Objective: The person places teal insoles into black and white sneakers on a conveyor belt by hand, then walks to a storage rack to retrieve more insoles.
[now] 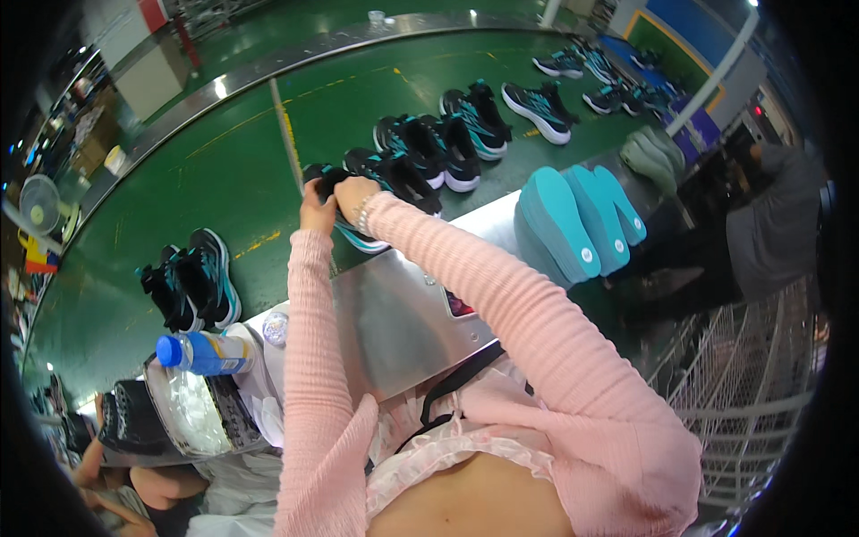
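Both my hands are at a black sneaker (362,239) with teal trim and a pale sole, on the near edge of the green belt (242,166). My left hand (317,211) grips its left side, fingers closed around the dark upper. My right hand (354,195) is closed on it right beside the left, covering much of the shoe's opening; the fingertips are partly hidden. Just past my right hand stands another black sneaker (398,174), with more in a row to the right. Stacks of teal insoles (557,224) lie right of my right forearm.
A bare metal plate (385,313) lies below my forearms. Left of it are a blue-capped bottle (208,353) and a plastic-lined box (190,407). Two sneakers (213,277) stand on the belt's left. A person (774,224) is at the right, near a wire rack (743,367).
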`<state>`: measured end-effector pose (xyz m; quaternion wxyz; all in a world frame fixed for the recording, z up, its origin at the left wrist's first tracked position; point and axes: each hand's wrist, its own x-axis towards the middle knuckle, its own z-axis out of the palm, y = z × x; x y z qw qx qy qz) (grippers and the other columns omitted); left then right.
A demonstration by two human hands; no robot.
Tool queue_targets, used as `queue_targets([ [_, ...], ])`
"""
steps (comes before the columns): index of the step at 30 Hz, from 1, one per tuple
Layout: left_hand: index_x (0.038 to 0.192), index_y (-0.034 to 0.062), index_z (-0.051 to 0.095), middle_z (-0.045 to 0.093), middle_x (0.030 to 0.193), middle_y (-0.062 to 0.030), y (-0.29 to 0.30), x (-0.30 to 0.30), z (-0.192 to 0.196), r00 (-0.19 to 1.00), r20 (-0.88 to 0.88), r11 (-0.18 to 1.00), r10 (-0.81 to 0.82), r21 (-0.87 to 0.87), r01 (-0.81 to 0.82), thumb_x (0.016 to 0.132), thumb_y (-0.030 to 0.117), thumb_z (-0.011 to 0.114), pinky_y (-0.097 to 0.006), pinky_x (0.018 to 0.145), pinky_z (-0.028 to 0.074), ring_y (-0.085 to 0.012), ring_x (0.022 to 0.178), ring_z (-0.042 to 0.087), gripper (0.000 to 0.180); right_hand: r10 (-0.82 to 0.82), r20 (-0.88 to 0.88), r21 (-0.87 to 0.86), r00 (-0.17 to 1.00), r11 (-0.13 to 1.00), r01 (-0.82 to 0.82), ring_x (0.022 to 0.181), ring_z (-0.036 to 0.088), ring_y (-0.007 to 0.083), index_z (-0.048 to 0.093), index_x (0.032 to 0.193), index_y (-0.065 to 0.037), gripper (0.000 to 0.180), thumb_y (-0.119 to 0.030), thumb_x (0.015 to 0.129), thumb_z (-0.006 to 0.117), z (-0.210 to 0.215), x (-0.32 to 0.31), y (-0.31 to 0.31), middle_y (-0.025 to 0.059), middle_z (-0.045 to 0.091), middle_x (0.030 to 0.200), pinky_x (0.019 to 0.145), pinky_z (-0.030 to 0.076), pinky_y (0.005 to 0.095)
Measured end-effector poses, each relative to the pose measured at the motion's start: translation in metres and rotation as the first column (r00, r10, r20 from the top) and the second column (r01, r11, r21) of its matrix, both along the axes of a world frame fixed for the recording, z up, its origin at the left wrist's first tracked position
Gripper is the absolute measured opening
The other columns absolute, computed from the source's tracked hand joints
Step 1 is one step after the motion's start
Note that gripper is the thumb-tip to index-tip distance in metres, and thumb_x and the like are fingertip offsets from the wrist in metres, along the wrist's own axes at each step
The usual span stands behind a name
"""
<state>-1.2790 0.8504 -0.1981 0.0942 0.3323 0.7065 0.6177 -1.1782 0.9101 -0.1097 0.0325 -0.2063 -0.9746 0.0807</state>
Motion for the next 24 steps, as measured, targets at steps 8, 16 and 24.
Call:
queue_targets([
  [8,0.111,-0.0038,0.048,0.054,0.106,-0.0144,-0.014,0.015,0.001,0.995,0.099,0.982,0.032,0.181,-0.049,0.081,0.009,0.046,-0.028,0.085,0.038,-0.0195,0.096,0.051,0.032,0.020,0.028,-0.131,0.999,0.991,-0.016,0.085,0.059,0.0265,0.063,0.086,-0.004,0.024,-0.017,0.075,0.046,-0.067,-0.057,0.016,0.0157,0.061,0.087,0.076,0.045,0.0353],
  [16,0.108,-0.0011,0.050,0.053,0.105,-0.0183,-0.036,-0.035,0.004,0.937,-0.288,0.972,0.198,-0.068,-0.226,0.078,0.014,0.052,-0.032,0.084,0.039,-0.0287,0.095,0.052,0.033,0.213,-0.293,-0.297,0.932,0.906,-0.300,0.078,0.059,0.0227,0.060,0.095,-0.004,0.025,-0.017,0.079,0.046,-0.003,-0.009,-0.015,0.0125,0.062,0.083,0.068,0.045,0.0325],
  [24,0.090,0.0022,0.058,0.058,0.092,-0.0173,-0.003,0.042,0.091,0.776,-0.601,0.689,-0.191,-0.646,-0.330,0.074,0.014,0.055,-0.036,0.072,0.045,-0.0333,0.082,0.055,0.020,-0.487,-0.656,-0.622,0.576,0.782,-0.047,0.076,0.058,0.0200,0.056,0.083,0.004,0.028,-0.013,0.087,0.034,-0.029,0.297,0.031,0.0101,0.062,0.074,0.076,0.042,0.0303],
])
